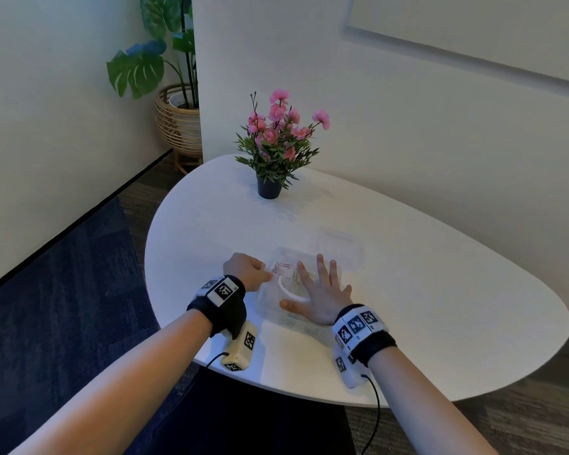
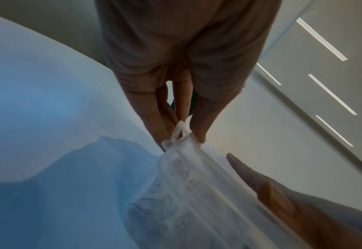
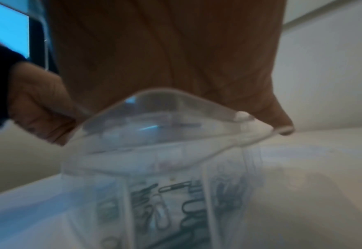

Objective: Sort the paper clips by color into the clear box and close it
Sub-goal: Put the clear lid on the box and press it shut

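The clear box (image 1: 269, 302) stands on the white table (image 1: 440, 290) near its front edge. Its compartments hold pink paper clips (image 1: 281, 267), green paper clips (image 1: 297, 278) and dark paper clips (image 3: 176, 187). My right hand (image 1: 319, 287) lies flat on the clear lid (image 3: 154, 118), fingers spread; in the right wrist view the palm (image 3: 167, 59) presses on it. My left hand (image 1: 266, 274) pinches the box's left edge. The left wrist view shows thumb and fingers (image 2: 182, 137) gripping a small clear tab of the box (image 2: 186, 176).
A potted pink flower plant (image 1: 273, 152) stands at the table's far side. Another clear plastic piece (image 1: 340, 247) lies just behind the box. A white round rim (image 1: 288, 290) shows under my right hand. A large leafy plant in a woven basket (image 1: 178, 123) stands on the floor.
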Motion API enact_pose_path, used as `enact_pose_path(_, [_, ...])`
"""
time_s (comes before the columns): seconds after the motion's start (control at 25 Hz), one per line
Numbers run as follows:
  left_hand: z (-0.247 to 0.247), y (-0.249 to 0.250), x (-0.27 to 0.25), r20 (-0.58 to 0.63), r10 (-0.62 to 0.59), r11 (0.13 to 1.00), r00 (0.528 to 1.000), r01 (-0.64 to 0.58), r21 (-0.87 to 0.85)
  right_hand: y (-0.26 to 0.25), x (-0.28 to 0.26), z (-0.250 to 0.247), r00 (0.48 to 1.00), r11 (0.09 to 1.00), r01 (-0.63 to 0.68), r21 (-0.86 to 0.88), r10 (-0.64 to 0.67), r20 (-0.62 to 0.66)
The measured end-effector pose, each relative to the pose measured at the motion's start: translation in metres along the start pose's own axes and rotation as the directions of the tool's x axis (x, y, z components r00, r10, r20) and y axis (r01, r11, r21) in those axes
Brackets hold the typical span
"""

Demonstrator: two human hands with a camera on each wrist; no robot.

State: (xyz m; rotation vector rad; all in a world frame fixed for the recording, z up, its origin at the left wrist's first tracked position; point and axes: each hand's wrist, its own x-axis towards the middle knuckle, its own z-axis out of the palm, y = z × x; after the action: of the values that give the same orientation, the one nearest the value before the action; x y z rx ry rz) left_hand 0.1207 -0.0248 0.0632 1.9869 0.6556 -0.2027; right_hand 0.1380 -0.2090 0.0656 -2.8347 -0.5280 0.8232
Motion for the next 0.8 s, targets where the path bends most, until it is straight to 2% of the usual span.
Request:
enact_pose_path(0.08, [0.001,-0.003,0.002,-0.023,0.017,1.0,1.0,-0.018,-0.014,0.008,-0.005,0.001,0.99,0.985,-0.035,0.169,0.057,-0.128])
enact_pose_path(0.12, [0.002,-0.003,0.001,-0.03,0.035,0.999,0.999,-0.035,0.016,0.014,-0.007,0.002,0.972,0.958,-0.091,0.272,0.145,-0.185])
enact_pose_path(0.2, [0.004,-0.003,-0.001,-0.028,0.14,0.974,0.99,-0.132,0.182,0.025,-0.015,0.002,0.925,0.874,-0.189,0.447,0.312,-0.218])
enact_pose_path(0.24, [0.006,-0.003,-0.001,-0.016,0.217,0.941,0.976,-0.205,0.27,0.029,-0.018,0.002,0.914,0.846,-0.198,0.495,0.341,-0.218])
enact_pose_path(0.32, [0.01,0.004,-0.006,0.086,0.352,0.868,0.932,-0.36,0.343,0.037,-0.02,0.005,0.91,0.794,-0.156,0.587,0.348,-0.228])
enact_pose_path(0.4, [0.017,0.015,-0.012,0.272,0.434,0.743,0.859,-0.512,0.432,0.046,-0.017,0.009,0.903,0.696,-0.122,0.707,0.374,-0.213])
enact_pose_path(0.48, [0.025,0.029,-0.014,0.492,0.414,0.499,0.765,-0.643,0.58,0.053,-0.015,0.012,0.897,0.552,-0.101,0.828,0.41,-0.164])
enact_pose_path(0.52, [0.029,0.036,-0.012,0.574,0.365,0.387,0.734,-0.68,0.623,0.056,-0.016,0.012,0.893,0.464,-0.096,0.88,0.43,-0.129])
enact_pose_path(0.56, [0.031,0.042,-0.007,0.623,0.309,0.316,0.719,-0.695,0.646,0.056,-0.018,0.011,0.892,0.393,-0.088,0.915,0.44,-0.103])
enact_pose_path(0.6, [0.035,0.047,-0.003,0.653,0.258,0.27,0.712,-0.702,0.659,0.058,-0.02,0.011,0.89,0.354,-0.085,0.931,0.447,-0.088])
enact_pose_path(0.68, [0.041,0.056,0.004,0.68,0.187,0.207,0.709,-0.705,0.678,0.06,-0.021,0.01,0.897,0.332,-0.081,0.94,0.436,-0.077])
enact_pose_path(0.8, [0.049,0.062,0.007,0.675,0.153,0.124,0.722,-0.692,0.712,0.064,-0.017,0.009,0.912,0.323,-0.074,0.943,0.405,-0.067])
